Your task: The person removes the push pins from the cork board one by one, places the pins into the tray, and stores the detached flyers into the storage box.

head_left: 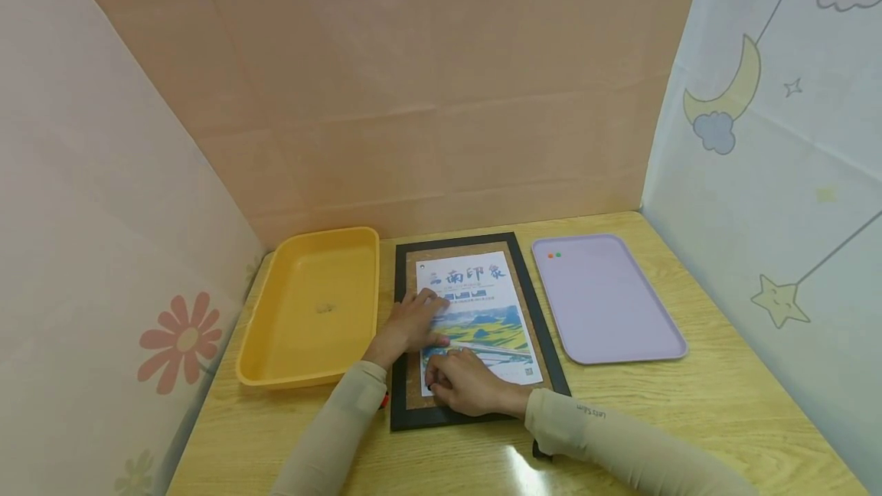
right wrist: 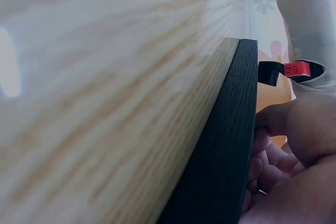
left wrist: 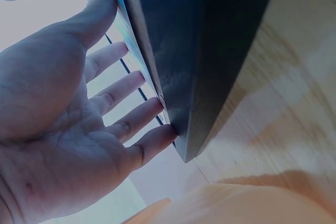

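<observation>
A cork board (head_left: pixel 411 282) in a black frame (head_left: pixel 468 418) lies on the table with a printed landscape poster (head_left: pixel 482 327) on it. A small dark pin shows at the poster's upper left corner. My left hand (head_left: pixel 412 321) rests on the poster's left side, fingers spread; the left wrist view shows its fingertips (left wrist: pixel 152 106) against the board's face. Near the poster's lower left corner, my right hand (head_left: pixel 468 383) has curled fingers and pinches a small dark pushpin (head_left: pixel 429 386), mostly hidden by them. In the right wrist view, the curled fingers (right wrist: pixel 261 141) sit behind the frame's edge.
On the left stands a deep yellow tray (head_left: pixel 276 327) with a small pale item (head_left: pixel 325 308) in it. A flat lilac tray (head_left: pixel 613 305) lies to the right, with an orange pin (head_left: pixel 550 256) and a green pin (head_left: pixel 558 255) near its top left. Cloth walls enclose the wooden table.
</observation>
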Available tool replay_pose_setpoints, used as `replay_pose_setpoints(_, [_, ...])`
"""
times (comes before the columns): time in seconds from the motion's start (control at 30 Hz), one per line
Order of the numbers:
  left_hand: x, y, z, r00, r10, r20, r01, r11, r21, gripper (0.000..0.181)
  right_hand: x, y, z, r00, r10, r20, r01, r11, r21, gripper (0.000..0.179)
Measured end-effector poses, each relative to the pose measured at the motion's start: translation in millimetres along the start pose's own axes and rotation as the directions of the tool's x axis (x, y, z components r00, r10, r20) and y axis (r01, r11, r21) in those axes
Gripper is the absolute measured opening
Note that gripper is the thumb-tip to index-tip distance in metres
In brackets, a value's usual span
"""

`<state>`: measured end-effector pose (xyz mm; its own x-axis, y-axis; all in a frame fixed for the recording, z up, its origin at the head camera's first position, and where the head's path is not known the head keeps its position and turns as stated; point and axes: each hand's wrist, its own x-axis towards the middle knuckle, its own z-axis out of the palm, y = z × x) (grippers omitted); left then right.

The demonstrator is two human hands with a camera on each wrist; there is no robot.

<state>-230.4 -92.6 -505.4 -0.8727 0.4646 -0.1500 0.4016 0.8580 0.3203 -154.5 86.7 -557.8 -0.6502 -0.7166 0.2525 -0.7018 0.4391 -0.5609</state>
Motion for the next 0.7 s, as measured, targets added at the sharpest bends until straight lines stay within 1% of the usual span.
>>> replay_pose_setpoints(0.07, [0.4, -0.4, 0.7, 1.0, -0.004, -0.002, 0.004, 1.0, 0.0, 0.072, 1.0, -5, -3, 1.0, 0.021, 0.014, -0.021, 1.0, -0.003, 0.006])
replay_pose_setpoints(0.13, [-0.2, 0.1, 0.5, 1.0, -0.006, -0.003, 0.006, 1.0, -0.003, 0.072, 2.0, -14, -10, 0.997, 0.063, 0.036, -0.063, 0.998, 0.01, 0.006])
replay_pose_setpoints(0.27, [-0.6, 0.5, 0.0, 1.0, -0.004, -0.003, 0.004, 1.0, -0.006, 0.072, 3.5, -20, -13, 0.993, 0.101, 0.056, -0.1, 0.995, -0.012, 0.008])
replay_pose_setpoints(0.43, [-1.4, 1.1, -1.1, 1.0, -0.004, -0.005, 0.004, 1.0, -0.008, 0.072, 3.6, -20, -13, 0.993, 0.103, 0.058, -0.102, 0.995, -0.017, 0.005])
replay_pose_setpoints(0.6, [-1.3, 0.6, -0.9, 1.0, -0.007, -0.004, 0.007, 1.0, -0.015, 0.072, 4.0, -21, -13, 0.993, 0.104, 0.063, -0.102, 0.994, -0.023, 0.004])
replay_pose_setpoints(0.7, [1.7, -3.4, 3.2, 1.0, -0.005, -0.004, 0.005, 1.0, -0.024, 0.074, 4.1, -21, -12, 0.991, 0.112, 0.068, -0.111, 0.993, -0.029, 0.005])
